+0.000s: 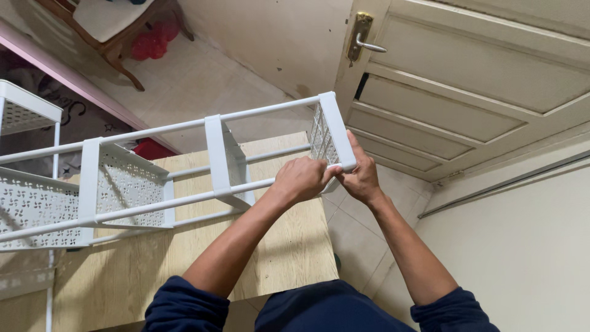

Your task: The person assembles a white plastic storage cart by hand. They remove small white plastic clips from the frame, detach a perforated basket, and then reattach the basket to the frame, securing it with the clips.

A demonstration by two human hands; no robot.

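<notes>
Both hands on the end of the white shelf rack (209, 163), which lies on its side over the wooden tabletop (289, 246). Left hand (302, 178) closed around the lower rail right at the end tray (329, 132). Right hand (361, 175) wrapped on the corner of that same tray, fingers behind it. Hands touching or nearly so. Rack runs left out of view: thin white rails, perforated tray panels set crosswise. A second white rack (24, 110) stands at far left. Beyond: cream panel door (467, 86) with brass handle (361, 37), tiled floor, wooden chair (110, 31) top left
</notes>
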